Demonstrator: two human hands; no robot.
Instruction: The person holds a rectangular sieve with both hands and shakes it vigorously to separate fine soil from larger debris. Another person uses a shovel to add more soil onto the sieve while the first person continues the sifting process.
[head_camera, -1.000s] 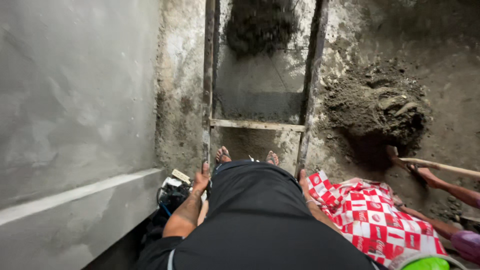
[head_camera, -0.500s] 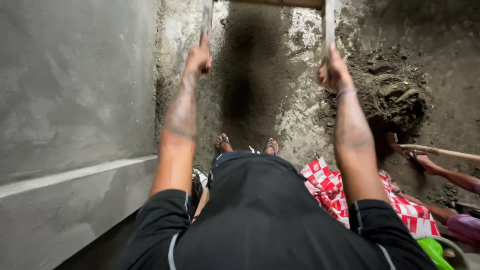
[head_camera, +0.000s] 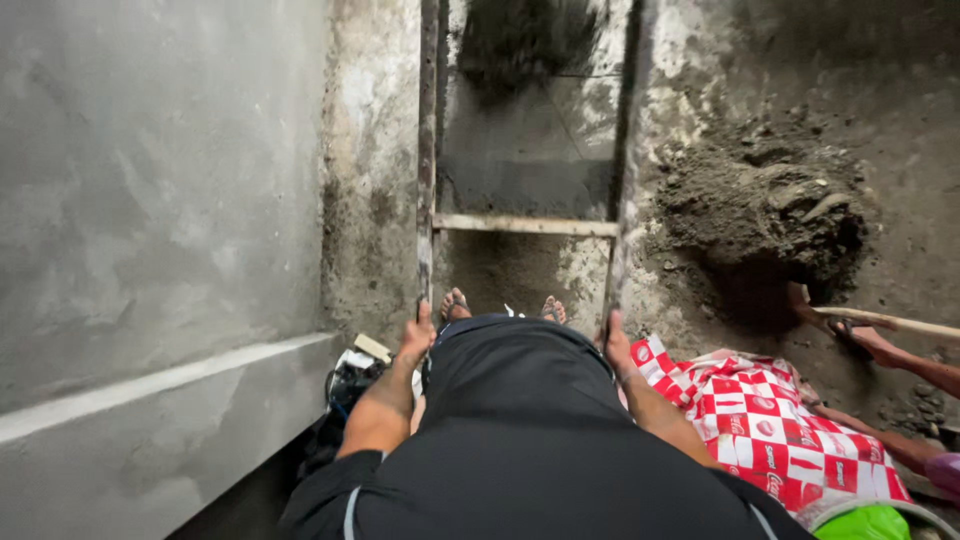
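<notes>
A long wooden frame with a mesh bottom lies lengthwise ahead of me on the dirty concrete floor. My left hand grips the near end of its left rail. My right hand grips the near end of the right rail. Both hands sit low by my hips. Dark sand is heaped on the mesh at the far end. My feet in sandals stand between the rails, just behind the cross bar.
A grey plastered wall runs along the left. A mound of dark sand lies to the right, where another person's hand holds a wooden tool handle. A red-and-white checkered cloth and a green object are at lower right.
Half a second ago both my arms were stretched up with the frame's near end lifted. Now the hands are down by my hips again and the sand sits at the far end.
</notes>
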